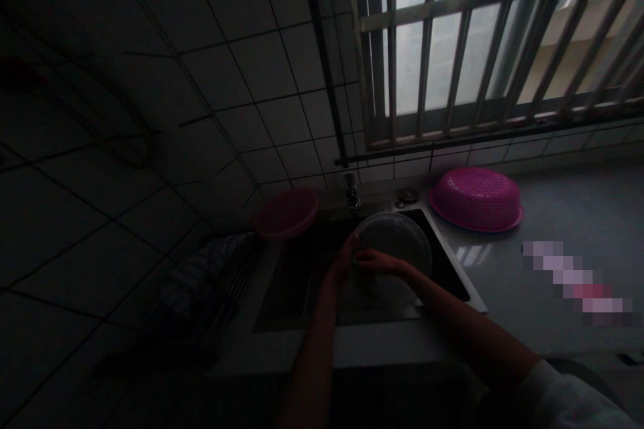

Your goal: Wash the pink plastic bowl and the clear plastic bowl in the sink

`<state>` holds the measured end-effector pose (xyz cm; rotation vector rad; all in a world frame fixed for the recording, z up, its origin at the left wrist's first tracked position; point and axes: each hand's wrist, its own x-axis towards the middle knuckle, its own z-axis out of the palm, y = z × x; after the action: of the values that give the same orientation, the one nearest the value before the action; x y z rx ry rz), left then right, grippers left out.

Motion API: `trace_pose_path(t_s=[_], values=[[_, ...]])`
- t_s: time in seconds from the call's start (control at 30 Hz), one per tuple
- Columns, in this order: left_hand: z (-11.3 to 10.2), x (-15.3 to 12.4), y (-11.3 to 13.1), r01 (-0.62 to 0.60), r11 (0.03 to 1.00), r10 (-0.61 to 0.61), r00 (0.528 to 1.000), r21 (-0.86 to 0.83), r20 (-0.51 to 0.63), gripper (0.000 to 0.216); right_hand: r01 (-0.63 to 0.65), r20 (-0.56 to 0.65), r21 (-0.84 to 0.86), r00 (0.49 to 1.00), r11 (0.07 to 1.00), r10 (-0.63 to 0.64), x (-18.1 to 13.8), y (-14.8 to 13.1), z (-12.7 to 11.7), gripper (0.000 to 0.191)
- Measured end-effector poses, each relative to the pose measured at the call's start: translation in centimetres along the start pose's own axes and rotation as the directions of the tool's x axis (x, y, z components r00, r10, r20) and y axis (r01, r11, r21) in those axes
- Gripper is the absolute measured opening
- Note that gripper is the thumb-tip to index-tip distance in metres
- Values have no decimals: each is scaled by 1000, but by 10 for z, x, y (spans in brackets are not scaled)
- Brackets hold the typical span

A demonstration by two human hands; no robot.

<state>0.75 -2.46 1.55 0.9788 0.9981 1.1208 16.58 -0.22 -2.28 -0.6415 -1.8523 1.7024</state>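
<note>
A large, pale round basin (397, 241) sits tilted in the dark sink (292, 275). My left hand (344, 256) grips its left rim, thumb side up, with the fingers partly hidden behind the edge. Over the inside of the basin, close to that same rim, my right hand (375, 261) is closed with its fingers bent down. Something small may be in it, but the dim light hides what it is. Behind the basin stands the faucet (352, 193).
A pink basin (288, 213) rests at the sink's back left corner. An upside-down magenta basket (477, 200) lies on the right counter (503, 281). Striped cloth (211, 261) is at the left. A round dark drain cover (408, 196) lies behind the sink, below the barred window (453, 47).
</note>
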Motion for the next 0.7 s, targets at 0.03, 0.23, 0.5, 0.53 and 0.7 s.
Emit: trace_pose_path(t_s=[0.03,0.23,0.5,0.53,0.7], values=[[2,0,0,2,1000,-1,1000,23,-25,57,8,-24,2,1000,1000,-8,1,-1,0,47],[13,-5,1,14,999,-11,997,-34,83,66,172,-543,22,829,985,-132,-4,-26,-27,43],[6,-4,7,-2,998,2,1000,60,2,49,-5,-49,79,999,997,9,-5,-13,0,44],[7,-5,7,-1,999,0,1000,49,20,51,27,-141,74,990,997,-17,-4,-14,-3,43],[13,-7,3,14,1000,-12,997,-27,80,64,171,-578,72,810,983,-99,-4,-27,-26,40]])
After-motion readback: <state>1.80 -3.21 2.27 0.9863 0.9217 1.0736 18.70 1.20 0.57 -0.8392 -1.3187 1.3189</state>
